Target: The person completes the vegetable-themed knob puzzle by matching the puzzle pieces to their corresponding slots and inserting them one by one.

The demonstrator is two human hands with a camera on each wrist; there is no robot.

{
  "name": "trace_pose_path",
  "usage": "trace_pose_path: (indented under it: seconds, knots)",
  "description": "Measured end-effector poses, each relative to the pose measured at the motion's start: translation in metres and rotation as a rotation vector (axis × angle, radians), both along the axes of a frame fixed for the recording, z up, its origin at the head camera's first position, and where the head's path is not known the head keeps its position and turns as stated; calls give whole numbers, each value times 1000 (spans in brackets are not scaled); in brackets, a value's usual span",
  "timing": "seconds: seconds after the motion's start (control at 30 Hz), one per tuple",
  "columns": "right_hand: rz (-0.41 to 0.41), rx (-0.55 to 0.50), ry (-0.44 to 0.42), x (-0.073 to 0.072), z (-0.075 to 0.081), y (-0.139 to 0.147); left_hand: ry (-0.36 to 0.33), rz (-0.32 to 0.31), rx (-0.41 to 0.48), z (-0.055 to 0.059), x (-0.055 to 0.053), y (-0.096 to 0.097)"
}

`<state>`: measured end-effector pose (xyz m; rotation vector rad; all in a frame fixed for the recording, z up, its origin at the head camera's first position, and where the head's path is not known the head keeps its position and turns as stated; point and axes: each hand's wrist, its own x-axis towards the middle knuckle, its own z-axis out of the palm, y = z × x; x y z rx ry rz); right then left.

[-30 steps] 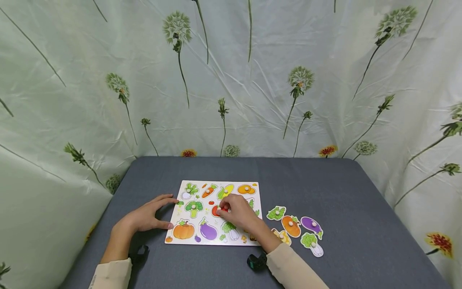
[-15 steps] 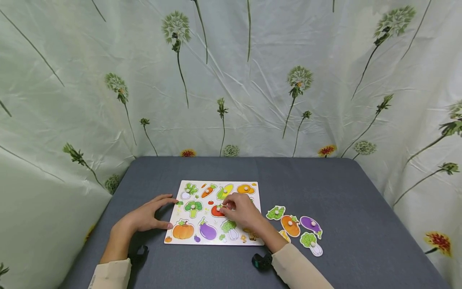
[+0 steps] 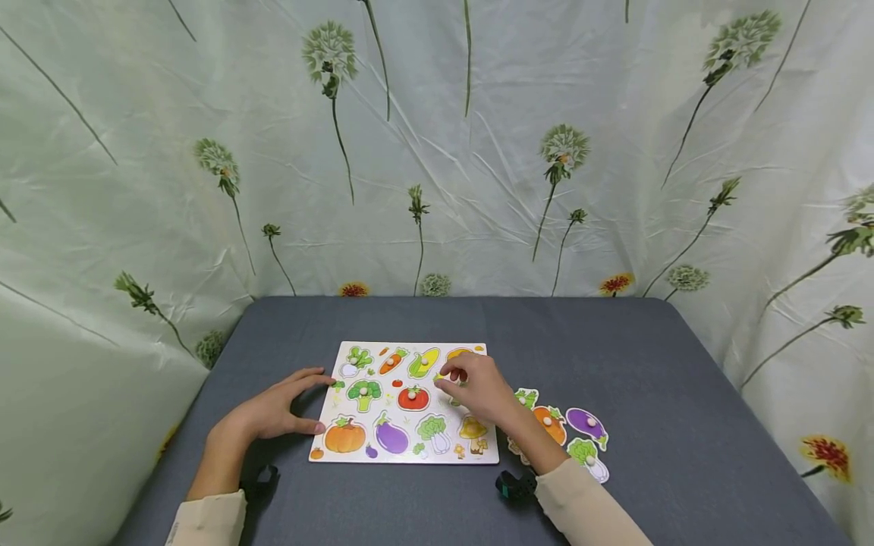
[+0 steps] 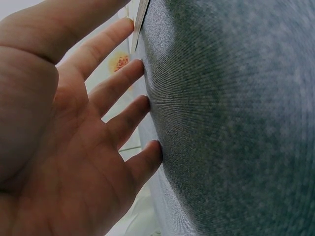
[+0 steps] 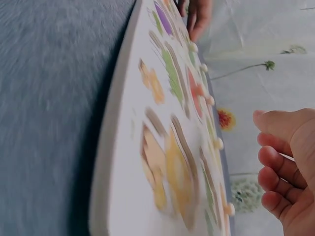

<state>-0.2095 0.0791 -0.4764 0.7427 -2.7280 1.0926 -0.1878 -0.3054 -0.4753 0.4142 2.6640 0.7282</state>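
A white vegetable puzzle board [image 3: 388, 406] lies on the table. My left hand [image 3: 273, 409] touches its left edge with thumb and fingertips; in the left wrist view the fingers are spread and nearly straight. Over the board's right part hovers my right hand [image 3: 481, 387], fingers loosely curled and nothing between them, as the right wrist view also shows. The red tomato piece [image 3: 404, 400] sits in its recess, knob up. Knobbed broccoli [image 3: 364, 399], carrot [image 3: 391, 364] and corn [image 3: 422, 368] pieces sit there too. Pumpkin, eggplant, cabbage and mushroom pictures show no knobs.
Right of the board lie loose knobbed pieces: a pumpkin [image 3: 554, 434], an eggplant [image 3: 580, 419], a leafy cabbage [image 3: 582, 450] and a green piece [image 3: 526, 396]. Another is mostly hidden behind the right wrist. A flowered curtain [image 3: 492, 189] hangs behind the grey table [image 3: 580, 334].
My right hand has let go of the tomato piece and moved right and slightly up, uncovering it. The left hand stays at the board's edge.
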Motion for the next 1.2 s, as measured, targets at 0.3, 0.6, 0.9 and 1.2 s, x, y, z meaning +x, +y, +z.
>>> trace_pose_path:
  seconds: [0.3, 0.6, 0.9, 1.2]
  knots:
    - [-57, -10, 30, -2, 7, 32, 1, -2, 8, 0, 0, -2]
    - [-118, -2, 22, -2, 10, 70, -24, 16, 9, 0, 0, -1]
    - [-141, 16, -15, 1, 4, 101, -10, 0, 24, 1, 1, -2]
    - [-155, 56, -75, 11, -6, 121, -5, 5, 24, -1, 0, 0]
